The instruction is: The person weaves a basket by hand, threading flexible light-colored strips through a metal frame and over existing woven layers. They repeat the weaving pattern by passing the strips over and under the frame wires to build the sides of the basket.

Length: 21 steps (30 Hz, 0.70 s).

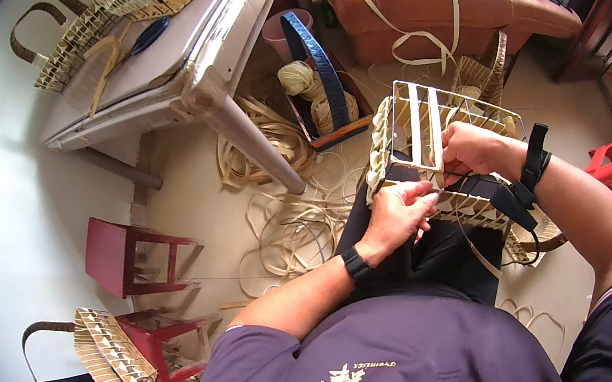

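Note:
A partly woven basket [378, 150] with a thin wire frame rests on my lap, tilted, its braided sides in cream and tan. Pale flat strips [434, 121] cross its open frame. My right hand [471, 151] reaches over the frame, its fingers closed in a pinch on one of the strips near the close edge. Beside it, my left hand [401, 215] is closed at the basket's near left corner, thumb and forefinger pressed together at the rim. Exactly what lies between those left fingertips is too small to make out. Dark bands circle both wrists.
Coiled strips [261, 138] and loose loops lie on the floor. A table [167, 85] with woven baskets stands far left, an orange armchair [413, 11] far right. Red stools [110, 256] and a finished handled basket [107, 358] are at left. A box with twine balls [333, 109] sits ahead.

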### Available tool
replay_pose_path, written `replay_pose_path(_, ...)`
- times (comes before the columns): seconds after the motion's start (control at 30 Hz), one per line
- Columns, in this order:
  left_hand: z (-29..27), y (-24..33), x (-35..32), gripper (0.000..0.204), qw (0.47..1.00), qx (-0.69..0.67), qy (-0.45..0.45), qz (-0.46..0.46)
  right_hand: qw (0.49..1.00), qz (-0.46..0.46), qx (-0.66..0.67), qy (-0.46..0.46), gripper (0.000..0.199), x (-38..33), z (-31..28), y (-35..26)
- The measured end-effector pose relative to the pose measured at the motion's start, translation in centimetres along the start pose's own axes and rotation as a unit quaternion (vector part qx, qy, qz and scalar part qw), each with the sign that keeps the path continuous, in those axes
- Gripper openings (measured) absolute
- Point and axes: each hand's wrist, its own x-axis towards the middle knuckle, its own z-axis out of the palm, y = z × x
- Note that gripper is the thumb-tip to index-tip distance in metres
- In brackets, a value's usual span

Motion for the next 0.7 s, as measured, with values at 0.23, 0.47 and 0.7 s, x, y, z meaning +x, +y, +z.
replay_pose_path(0.23, 0.4, -0.9, 1.3, 0.042, 0.979, -0.122, -0.111, -0.116, 0.999, -0.003, 0.039, -0.025, 0.012, 1.7, -1.3, 2.0)
replay_pose_path(0.47, -1.0, -0.4, -0.1, 0.036, 0.99, -0.02, -0.12, -0.067, 0.855, -0.321, -0.293, 0.282, 0.011, -5.9, 3.3, -0.4)
replay_pose_path(0.7, -1.3, 1.0, -3.0, 0.038, 0.987, 0.008, -0.145, -0.075, 0.974, -0.179, 0.108, 0.083, 0.024, -7.9, 7.0, 7.1)
